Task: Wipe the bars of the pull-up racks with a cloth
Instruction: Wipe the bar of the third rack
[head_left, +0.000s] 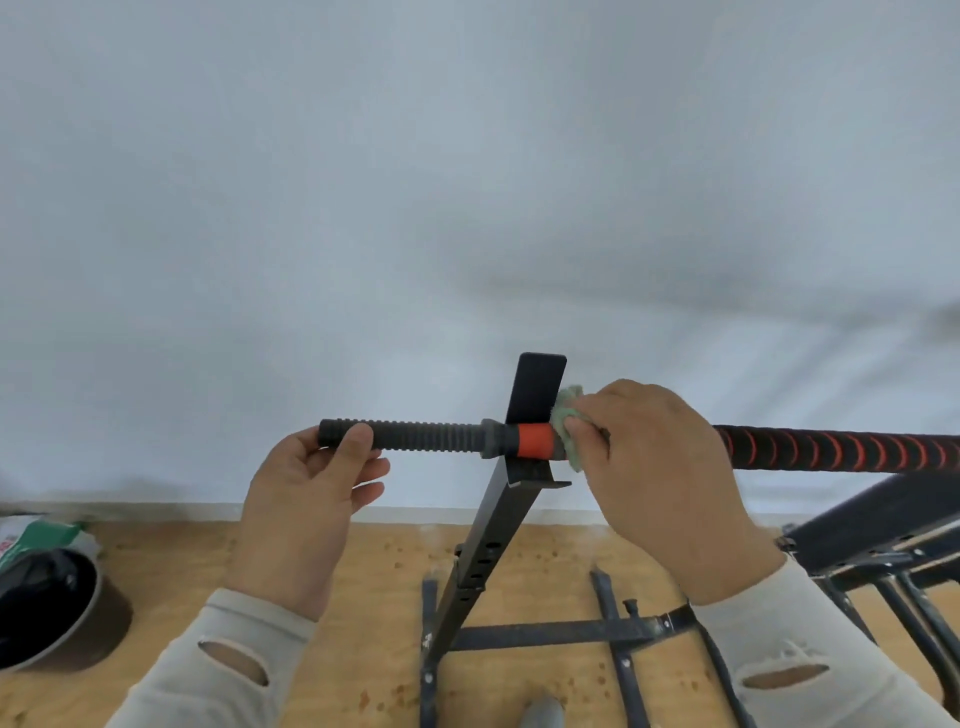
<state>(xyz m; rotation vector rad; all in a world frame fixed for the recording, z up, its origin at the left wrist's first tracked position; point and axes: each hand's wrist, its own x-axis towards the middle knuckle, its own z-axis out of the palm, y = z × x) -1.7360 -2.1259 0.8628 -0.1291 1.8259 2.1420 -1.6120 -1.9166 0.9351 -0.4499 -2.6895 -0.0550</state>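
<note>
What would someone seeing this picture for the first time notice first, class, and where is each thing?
Across the middle runs a black bar with red spiral bands, lying in the cradle of a black stand. The right hand presses a green cloth around it beside an orange collar, while the left hand holds the ribbed grey end. A white wall fills the upper half.

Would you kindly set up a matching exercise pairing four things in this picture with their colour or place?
Things:
1. cloth
2. collar on the bar
3. left hand
4. floor

Descriptions:
A. orange
B. grips the ribbed end of the bar
C. pale green, held in the right hand
D. light wood with specks

Pairs: 1-C, 2-A, 3-B, 4-D
</note>
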